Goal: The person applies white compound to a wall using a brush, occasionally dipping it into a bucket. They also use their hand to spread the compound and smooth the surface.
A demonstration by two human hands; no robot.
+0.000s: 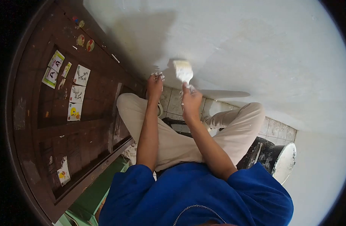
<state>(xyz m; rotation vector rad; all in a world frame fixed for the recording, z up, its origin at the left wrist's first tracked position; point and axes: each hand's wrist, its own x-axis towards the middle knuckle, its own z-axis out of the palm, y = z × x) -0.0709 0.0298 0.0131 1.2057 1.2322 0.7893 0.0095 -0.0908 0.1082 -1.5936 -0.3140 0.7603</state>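
My right hand is wrapped round the handle of a wide paintbrush coated in white paint. The brush points up at the pale wall, and its bristle tips overlap the wall surface. White smears mark the fingers of both hands. My left hand is closed, close to the lower wall and left of the brush. White-and-dark bits show at its fingertips; I cannot tell what it holds.
A dark brown wooden door with stickers stands at the left. At the right is a paint-spattered black bucket with a white interior. Tiled floor runs along the wall's foot. Green furniture lies at lower left.
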